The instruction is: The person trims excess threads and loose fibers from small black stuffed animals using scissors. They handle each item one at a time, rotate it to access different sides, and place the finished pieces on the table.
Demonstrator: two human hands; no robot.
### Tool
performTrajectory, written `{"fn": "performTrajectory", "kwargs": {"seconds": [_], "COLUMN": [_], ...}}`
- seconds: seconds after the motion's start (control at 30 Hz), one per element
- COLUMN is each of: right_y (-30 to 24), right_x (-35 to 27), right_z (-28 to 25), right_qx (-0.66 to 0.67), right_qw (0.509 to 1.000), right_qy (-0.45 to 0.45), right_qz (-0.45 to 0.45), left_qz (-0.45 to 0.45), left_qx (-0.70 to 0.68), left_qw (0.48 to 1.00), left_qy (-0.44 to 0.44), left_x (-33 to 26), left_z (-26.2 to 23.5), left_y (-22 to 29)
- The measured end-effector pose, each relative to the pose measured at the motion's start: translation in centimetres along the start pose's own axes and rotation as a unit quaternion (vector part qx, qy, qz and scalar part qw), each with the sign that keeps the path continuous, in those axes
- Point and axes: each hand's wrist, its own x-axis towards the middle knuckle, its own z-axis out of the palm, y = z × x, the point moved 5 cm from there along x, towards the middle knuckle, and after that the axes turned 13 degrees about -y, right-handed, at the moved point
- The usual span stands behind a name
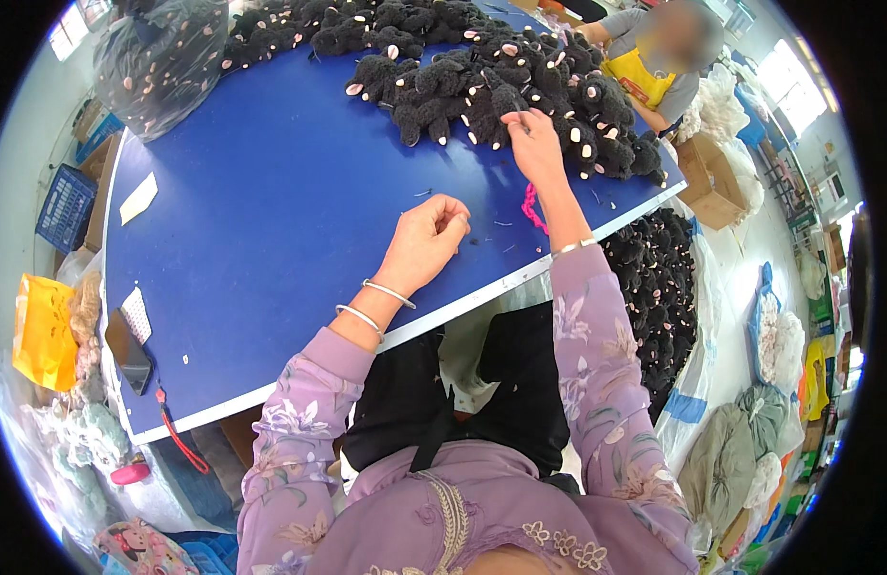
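My right hand [537,151] reaches to the near edge of a pile of black plush toys [434,91] on the blue table. Its fingers are bent together beside one black plush toy [506,99], with something small and dark at the fingertips that I cannot make out. A bright pink twisted cord [532,208] hangs beside that wrist onto the tabletop. My left hand [426,244] is closed low over the table near its front edge, thumb pressed to the curled fingers. Whether anything is inside it is hidden. The toys show small pink and white parts.
The blue table [271,220] holds a filled clear plastic bag [161,67], a dark phone-like case [127,353] with a red strap, and paper pieces. Another person [645,72] works across the pile. More black toys [654,287] fill a bag at right, near a cardboard box [710,180].
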Motion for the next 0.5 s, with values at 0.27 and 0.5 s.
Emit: {"fn": "performTrajectory", "kwargs": {"seconds": [0.27, 0.5], "right_y": [-2.7, -4.8], "right_x": [-4.4, -11.6], "right_z": [-0.9, -3.1], "right_qx": [0.369, 0.528], "right_qw": [0.92, 0.832], "right_qy": [-0.098, -0.16], "right_qz": [0.091, 0.048], "left_qz": [0.058, -0.065], "left_qx": [-0.064, -0.225], "left_qw": [0.989, 0.967], "left_qy": [0.123, -0.103], "left_x": [0.0, -0.6], "left_z": [-2.2, -0.4], "left_y": [-0.7, 0.6]}}
